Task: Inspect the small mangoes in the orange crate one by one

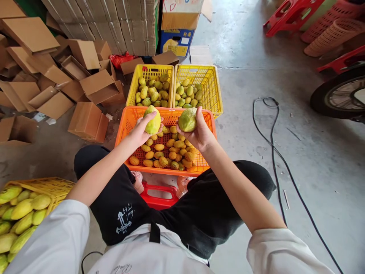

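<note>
My left hand point(142, 129) is closed round a yellow-green oval fruit point(153, 121), with the thumb across its upper side. In my right hand point(201, 133) lies a greener, rounder fruit point(188, 120), gripped between thumb and fingers. Both hands hover above an orange plastic crate point(165, 170) that stands between my knees. Inside it are many smaller orange and greenish fruits point(159, 147), spread over the bottom. The exact kind of fruit I cannot tell.
Behind stand two yellow crates, left point(131, 85) and right point(214, 89), holding greenish fruits. Another yellow crate point(61, 186) of larger fruits is at lower left. Cardboard boxes point(87, 121) pile up on the left. A black cable point(272, 140) and a wheel point(327, 99) are on the right.
</note>
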Available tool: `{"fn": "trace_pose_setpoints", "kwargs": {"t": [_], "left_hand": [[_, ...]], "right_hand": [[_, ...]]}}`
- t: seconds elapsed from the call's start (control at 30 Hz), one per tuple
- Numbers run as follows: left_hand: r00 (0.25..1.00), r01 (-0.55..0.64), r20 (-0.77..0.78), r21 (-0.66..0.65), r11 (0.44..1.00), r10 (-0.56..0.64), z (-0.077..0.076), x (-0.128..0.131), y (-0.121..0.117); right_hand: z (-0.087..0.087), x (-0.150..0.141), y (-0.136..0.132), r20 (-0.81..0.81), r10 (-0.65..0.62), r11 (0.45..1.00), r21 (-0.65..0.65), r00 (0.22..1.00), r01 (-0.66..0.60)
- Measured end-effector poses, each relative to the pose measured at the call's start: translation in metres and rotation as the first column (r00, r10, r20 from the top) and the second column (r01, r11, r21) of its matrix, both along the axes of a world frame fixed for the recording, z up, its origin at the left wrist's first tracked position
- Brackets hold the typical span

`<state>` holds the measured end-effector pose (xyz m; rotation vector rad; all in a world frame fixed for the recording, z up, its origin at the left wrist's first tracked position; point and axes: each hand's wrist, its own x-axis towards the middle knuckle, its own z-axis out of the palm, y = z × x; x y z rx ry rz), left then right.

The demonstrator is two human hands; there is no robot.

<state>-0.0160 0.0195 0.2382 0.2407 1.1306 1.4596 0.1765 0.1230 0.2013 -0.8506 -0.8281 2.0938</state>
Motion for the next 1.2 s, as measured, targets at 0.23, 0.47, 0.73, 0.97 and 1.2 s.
{"fn": "trace_pose_setpoints", "kwargs": {"t": [0.23, 0.47, 0.73, 0.97, 1.2], "left_hand": [[0.989, -0.077, 0.129, -0.009, 0.997, 0.077, 0.014, -0.001, 0.000], [0.979, -0.111, 0.170, -0.001, 0.994, 0.109, 0.016, 0.003, 0.000], [0.979, -0.180, 0.093, -0.020, 0.983, 0.181, -0.001, 0.000, 0.004], [0.969, -0.206, 0.128, -0.048, 0.977, 0.211, 0.002, 0.001, 0.006], [0.969, -0.180, 0.169, -0.020, 0.983, 0.181, 0.012, 0.000, 0.002]], "right_hand": [[0.014, 0.001, -0.005, -0.084, -0.020, 0.995, 0.091, 0.996, 0.028], [0.025, 0.003, -0.012, -0.072, -0.037, 0.998, 0.047, 0.997, 0.040], [0.016, 0.000, -0.012, -0.097, -0.092, 0.995, 0.017, 0.991, 0.094], [0.012, 0.001, -0.010, -0.059, -0.018, 0.998, -0.055, 0.998, 0.015], [0.019, 0.000, -0.007, -0.097, 0.000, 1.000, -0.031, 0.995, -0.003]]}}
